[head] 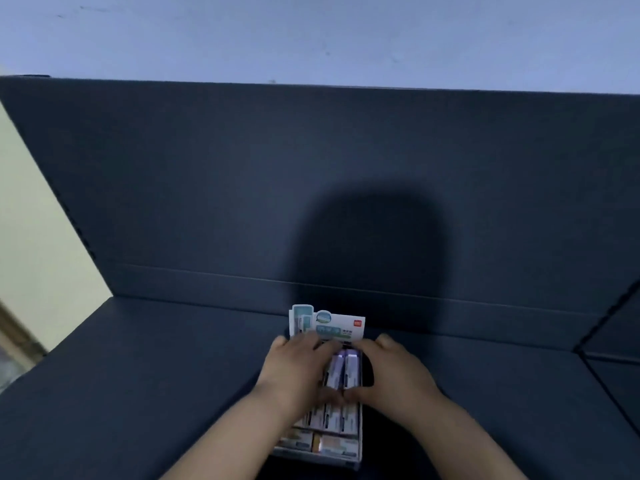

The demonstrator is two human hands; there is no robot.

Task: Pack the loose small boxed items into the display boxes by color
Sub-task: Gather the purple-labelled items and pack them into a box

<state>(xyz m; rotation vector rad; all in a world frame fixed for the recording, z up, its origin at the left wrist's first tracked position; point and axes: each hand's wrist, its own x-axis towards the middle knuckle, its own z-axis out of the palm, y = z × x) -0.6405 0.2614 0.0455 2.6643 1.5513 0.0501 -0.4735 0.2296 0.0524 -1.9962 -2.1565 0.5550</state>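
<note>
A white display box (358,445) with an upright printed header card (327,323) sits on the dark blue surface in front of me. Two purple small boxes (343,372) lie side by side in its far row. My left hand (294,368) and my right hand (394,372) grip these purple boxes from either side, fingertips meeting at the far end and thumbs at the near end. Below the hands, a row of white-and-teal small boxes (332,415) and a row of orange ones (322,443) fill the near part of the display box.
The dark blue surface (156,393) stretches left and right of the box, backed by a tall dark blue panel (311,185). A seam (606,386) crosses it at the right. A pale wall and floor edge (31,271) lie at the left.
</note>
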